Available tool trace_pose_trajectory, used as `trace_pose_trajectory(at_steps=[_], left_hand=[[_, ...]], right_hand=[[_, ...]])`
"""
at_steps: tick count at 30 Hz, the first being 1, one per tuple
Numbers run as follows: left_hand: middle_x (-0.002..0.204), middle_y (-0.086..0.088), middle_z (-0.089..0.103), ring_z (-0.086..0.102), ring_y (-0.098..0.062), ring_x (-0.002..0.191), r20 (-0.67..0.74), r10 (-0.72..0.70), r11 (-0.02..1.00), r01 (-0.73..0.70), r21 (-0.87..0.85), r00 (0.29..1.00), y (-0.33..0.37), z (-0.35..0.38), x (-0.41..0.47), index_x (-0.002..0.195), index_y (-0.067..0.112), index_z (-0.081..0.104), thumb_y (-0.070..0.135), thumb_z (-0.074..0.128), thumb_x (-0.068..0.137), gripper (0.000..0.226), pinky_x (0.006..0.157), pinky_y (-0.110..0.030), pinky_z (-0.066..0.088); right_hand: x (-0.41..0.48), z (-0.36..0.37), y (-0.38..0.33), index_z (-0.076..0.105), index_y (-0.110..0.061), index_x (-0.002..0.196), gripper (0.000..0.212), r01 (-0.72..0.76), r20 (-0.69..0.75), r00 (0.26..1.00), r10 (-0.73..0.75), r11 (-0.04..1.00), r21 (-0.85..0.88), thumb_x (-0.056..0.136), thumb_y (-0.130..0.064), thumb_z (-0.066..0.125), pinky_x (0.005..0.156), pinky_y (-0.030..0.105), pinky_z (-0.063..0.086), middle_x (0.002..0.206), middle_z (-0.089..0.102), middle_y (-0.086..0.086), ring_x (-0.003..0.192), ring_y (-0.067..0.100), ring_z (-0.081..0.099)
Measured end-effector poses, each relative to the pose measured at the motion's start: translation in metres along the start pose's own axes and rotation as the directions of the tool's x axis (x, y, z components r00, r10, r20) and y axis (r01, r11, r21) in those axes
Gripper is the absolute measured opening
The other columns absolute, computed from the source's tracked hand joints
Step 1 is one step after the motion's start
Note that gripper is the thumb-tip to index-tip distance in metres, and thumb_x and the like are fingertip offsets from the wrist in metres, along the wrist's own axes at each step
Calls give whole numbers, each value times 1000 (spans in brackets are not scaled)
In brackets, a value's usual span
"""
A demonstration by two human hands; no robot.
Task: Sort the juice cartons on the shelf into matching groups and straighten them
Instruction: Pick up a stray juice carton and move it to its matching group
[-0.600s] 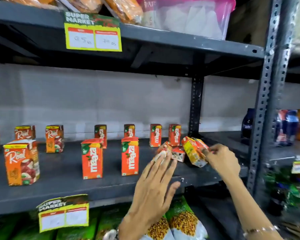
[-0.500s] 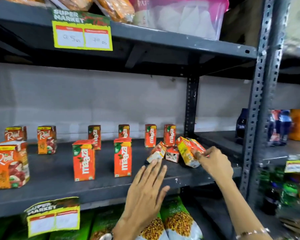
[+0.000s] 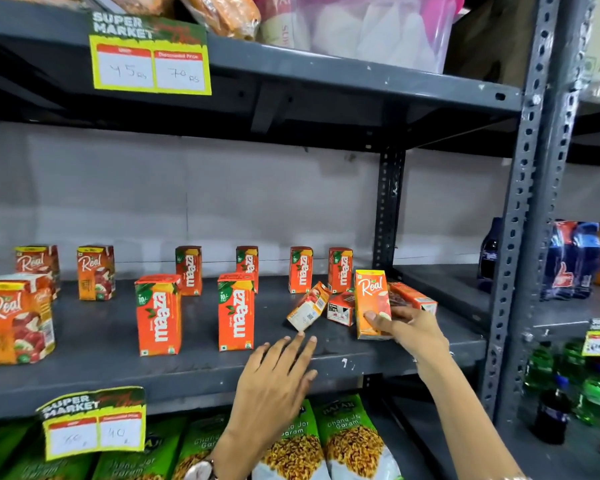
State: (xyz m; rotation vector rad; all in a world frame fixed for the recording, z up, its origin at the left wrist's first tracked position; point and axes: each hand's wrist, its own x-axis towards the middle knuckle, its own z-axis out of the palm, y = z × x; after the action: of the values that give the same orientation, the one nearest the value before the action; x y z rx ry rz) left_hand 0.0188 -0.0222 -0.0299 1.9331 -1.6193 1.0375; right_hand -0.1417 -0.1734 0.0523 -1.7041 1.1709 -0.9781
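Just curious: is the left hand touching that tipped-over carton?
Apart. The head view shows dark shelf between the left hand and the tipped carton.

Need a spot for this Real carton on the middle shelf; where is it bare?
Bare shelf lies between the front Real carton and the left front Maaza carton. It is crowded by the tipped cartons beside the right hand holding the upright Real carton.

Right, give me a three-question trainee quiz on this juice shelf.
1. True or false: the right hand grips an upright Real carton.
2. How many Maaza cartons stand in the back row?
3. The left hand is: A) holding a carton B) open, holding nothing C) out of view.

Key: 1 true; 2 four; 3 B.
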Motion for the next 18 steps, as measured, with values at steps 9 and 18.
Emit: trace_pose_trajectory(at_steps=[9, 18], left_hand=[[133, 2, 55, 46, -13, 125, -140, -8, 994, -7, -107, 990, -12, -31, -19, 133, 19, 43, 35, 32, 97, 41, 101, -31, 35], [132, 2, 54, 44, -15, 128, -273, -131, 991, 127, -32, 953, -120, -115, -107, 126, 18, 55, 32, 33, 96, 39, 106, -30, 32]], right_hand=[[-40, 2, -15, 63, -38, 69, 37, 214, -49, 977, -208, 960, 181, 41, -55, 82, 96, 47, 45, 79, 69, -15, 92, 20, 65], [-135, 85, -98, 72, -14, 95, 81, 400, 102, 861, -498, 787, 469, 25, -53, 86, 72, 21, 55, 79, 77, -8, 74, 7, 70]])
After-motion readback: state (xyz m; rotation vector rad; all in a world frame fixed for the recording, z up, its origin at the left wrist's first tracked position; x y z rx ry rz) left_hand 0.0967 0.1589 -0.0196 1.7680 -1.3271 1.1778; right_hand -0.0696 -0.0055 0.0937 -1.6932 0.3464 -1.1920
